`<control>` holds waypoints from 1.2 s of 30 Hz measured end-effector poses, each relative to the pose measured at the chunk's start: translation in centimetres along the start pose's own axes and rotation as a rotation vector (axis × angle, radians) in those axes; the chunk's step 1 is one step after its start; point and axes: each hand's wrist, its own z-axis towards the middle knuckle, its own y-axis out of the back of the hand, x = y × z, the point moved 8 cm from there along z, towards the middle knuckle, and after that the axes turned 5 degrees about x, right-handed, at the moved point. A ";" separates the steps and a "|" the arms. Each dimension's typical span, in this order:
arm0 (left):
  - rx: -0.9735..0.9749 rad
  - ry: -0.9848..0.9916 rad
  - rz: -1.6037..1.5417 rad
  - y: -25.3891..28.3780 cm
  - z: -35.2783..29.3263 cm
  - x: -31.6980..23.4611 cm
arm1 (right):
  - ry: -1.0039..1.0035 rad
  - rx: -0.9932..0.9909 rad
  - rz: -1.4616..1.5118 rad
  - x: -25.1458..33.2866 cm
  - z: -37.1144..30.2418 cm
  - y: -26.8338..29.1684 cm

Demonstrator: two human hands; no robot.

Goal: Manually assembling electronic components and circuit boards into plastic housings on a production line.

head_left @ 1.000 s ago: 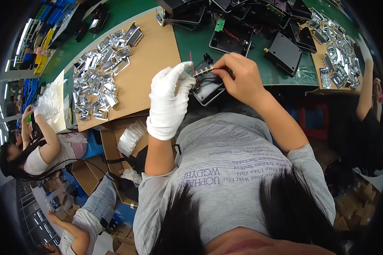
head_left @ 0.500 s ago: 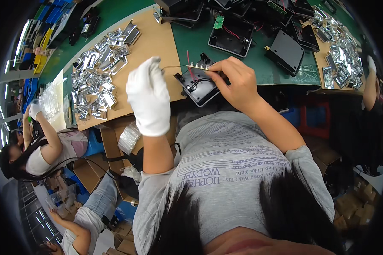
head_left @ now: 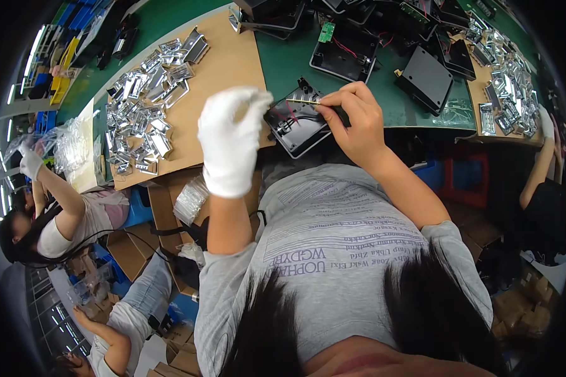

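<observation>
My right hand (head_left: 360,125) is bare and pinches one end of a narrow circuit board strip (head_left: 303,100), which it holds edge-on above an open black plastic housing (head_left: 300,139). Red and black wires (head_left: 290,120) lie inside that housing, which rests at the table's near edge. To its left my left hand (head_left: 233,141), in a white glove, curls with thumb and fingertips brought together close to the strip's free end. Whatever sits between those fingertips is hidden.
Shiny metal brackets (head_left: 146,116) lie heaped on the cardboard sheet (head_left: 223,63) at left, with another heap (head_left: 509,88) at far right. Black housings (head_left: 424,78) crowd the back, one with a green circuit board (head_left: 326,32). Co-workers sit at both sides.
My left hand has moved right, its fingers curling into a pinch near the strip. My right hand has shifted slightly right with the strip. The red wire no longer stands up above it.
</observation>
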 end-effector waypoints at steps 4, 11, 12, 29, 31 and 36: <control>-0.020 -0.317 0.267 -1.8 -5.1 -4.8 | -0.002 -0.019 0.007 -0.5 0.2 -0.2; 0.195 -0.497 0.427 -3.6 -5.0 -3.8 | -0.104 0.047 0.171 -0.9 0.0 -0.2; 0.231 -0.526 0.426 -3.5 -4.8 -3.6 | -0.138 0.071 0.218 -1.1 0.0 -0.3; 0.127 -0.171 0.247 -1.1 -1.0 -3.2 | -0.139 0.108 0.135 -1.2 0.6 -0.2; 0.067 -0.137 0.328 -1.6 -1.5 -2.8 | -0.094 0.096 0.073 -0.7 0.7 0.1; 0.014 -0.175 0.594 -2.9 -2.9 -4.8 | 0.042 0.101 -0.068 1.2 1.6 0.1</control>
